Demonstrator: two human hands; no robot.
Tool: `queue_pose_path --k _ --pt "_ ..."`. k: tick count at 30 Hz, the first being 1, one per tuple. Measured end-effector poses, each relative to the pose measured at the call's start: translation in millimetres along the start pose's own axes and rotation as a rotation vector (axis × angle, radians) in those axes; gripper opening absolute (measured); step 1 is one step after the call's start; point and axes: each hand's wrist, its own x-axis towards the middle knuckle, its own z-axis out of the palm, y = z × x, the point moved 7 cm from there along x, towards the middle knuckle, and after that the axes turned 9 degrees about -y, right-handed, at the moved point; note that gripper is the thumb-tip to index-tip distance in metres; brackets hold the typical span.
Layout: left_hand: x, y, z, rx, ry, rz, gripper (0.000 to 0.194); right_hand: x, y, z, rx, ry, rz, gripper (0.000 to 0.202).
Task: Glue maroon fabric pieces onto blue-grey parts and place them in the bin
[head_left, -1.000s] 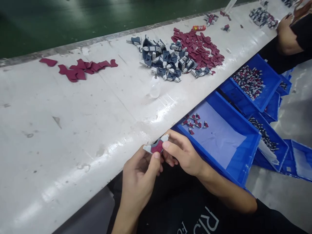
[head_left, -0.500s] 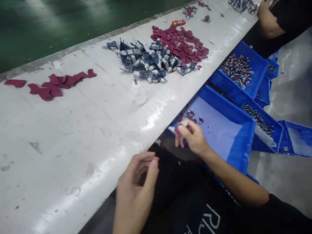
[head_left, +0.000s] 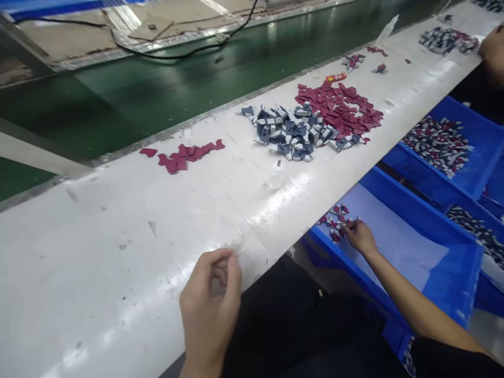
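Observation:
My left hand (head_left: 210,304) hovers at the near edge of the white table (head_left: 98,252), fingers curled and thumb tip meeting the index finger. Nothing shows in it. Reaching down to the right, my right hand (head_left: 361,237) is inside a blue bin (head_left: 427,218) lined with a white sheet. Its fingertips are closed on a small maroon-and-white piece (head_left: 345,229), partly hidden by the fingers. Several similar maroon, white and dark pieces (head_left: 334,214) lie beside it in the bin's near left corner.
On the table lie a heap of navy-and-white parts (head_left: 293,131), a pile of maroon pieces (head_left: 342,107) and a small maroon row (head_left: 185,156). An orange-red tube (head_left: 336,77) is behind them. More blue bins (head_left: 478,157) stand right. Another person's hand (head_left: 492,50) is far right.
My right hand has moved down into the lined bin with the piece it carried. My left hand's thumb and index finger have come together. The view has swung left and up.

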Motion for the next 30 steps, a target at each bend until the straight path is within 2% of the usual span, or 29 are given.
queue_pose_path --k 4,6,7,8,9,12,14,16,19,22,24,26,28,30 --pt "11 2 -4.5 0.017 -0.024 -0.002 0.019 -22 -74 -22 0.068 0.198 -0.245 0.023" --pt "31 8 -10.1 0.119 -0.055 0.043 0.023 -44 -124 -29 0.123 0.261 -0.421 0.023" --pt "45 14 -12.5 0.184 -0.073 0.095 0.027 -59 -152 -31 0.16 0.288 -0.578 0.023" --pt "61 19 -14.2 0.238 -0.091 0.131 0.028 -71 -179 -27 0.168 0.258 -0.714 0.025" --pt "77 24 -14.6 0.284 -0.106 0.166 0.027 -80 -203 -16 0.153 0.163 -0.808 0.03" --pt "129 49 -0.3 0.37 -0.169 0.314 0.026 -90 -251 34 0.079 -0.207 -0.934 0.053" --pt "160 66 20.3 0.349 -0.206 0.405 0.022 -87 -264 61 0.08 -0.317 -0.967 0.048" --pt "186 80 44.1 0.336 -0.213 0.436 0.022 -82 -265 76 0.131 -0.332 -0.966 0.034" --pt "214 96 76.7 0.314 -0.193 0.462 0.025 -78 -254 80 0.247 -0.314 -0.926 0.027" --pt "230 104 96.4 0.285 -0.17 0.452 0.017 -79 -242 77 0.326 -0.332 -0.869 0.026" --pt "232 104 99.8 0.263 -0.162 0.434 0.011 -81 -239 77 0.365 -0.366 -0.882 0.025" --pt "226 99 93.6 0.239 -0.165 0.411 0.011 -83 -240 76 0.413 -0.389 -0.951 0.035" --pt "211 89 77.2 0.215 -0.182 0.377 0.012 -83 -242 76 0.468 -0.403 -0.994 0.04" --pt "186 74 52.3 0.196 -0.213 0.337 0.01 -84 -245 76 0.507 -0.433 -0.99 0.04"
